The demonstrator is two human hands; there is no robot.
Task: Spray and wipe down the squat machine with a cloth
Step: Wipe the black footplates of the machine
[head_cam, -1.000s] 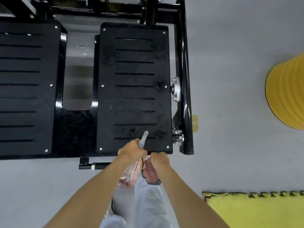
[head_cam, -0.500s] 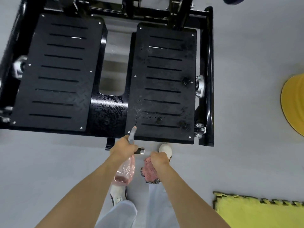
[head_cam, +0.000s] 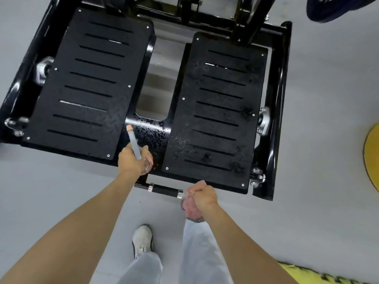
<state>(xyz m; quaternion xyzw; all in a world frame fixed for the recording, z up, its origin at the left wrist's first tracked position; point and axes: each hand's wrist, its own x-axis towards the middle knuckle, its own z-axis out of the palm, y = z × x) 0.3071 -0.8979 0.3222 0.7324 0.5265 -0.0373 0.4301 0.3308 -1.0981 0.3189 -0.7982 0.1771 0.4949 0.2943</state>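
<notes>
- Fingers [head_cam: 124, 154] of the left hand [head_cam: 131, 163] are clenched round the neck of one clear spray bottle [head_cam: 148, 163]. Its grey nozzle [head_cam: 135, 146] with an orange tip juts up past the knuckles.
- Fingers [head_cam: 196, 189] of the right hand [head_cam: 205, 196] grasp one bunched pink cloth [head_cam: 189, 209] with a dark mesh edge, which hangs below the fist.
- One short black handle [head_cam: 165, 189] with chrome collars lies between the two hands, its end just beside the right fingers.
- The squat machine [head_cam: 280, 103], a glossy black frame, lies just beyond both hands on the grey floor [head_cam: 328, 140].
- It carries two black slotted foot plates. The left plate [head_cam: 88, 83] looks dry, while the right plate [head_cam: 222, 111] is speckled with droplets, as is the bridge joining them ahead of the nozzle.
- Behind the hands are one white shoe [head_cam: 142, 239] and pale trouser legs.
- Well right of the right fingers are one yellow round object [head_cam: 372, 158] and one yellow mat [head_cam: 320, 277].
</notes>
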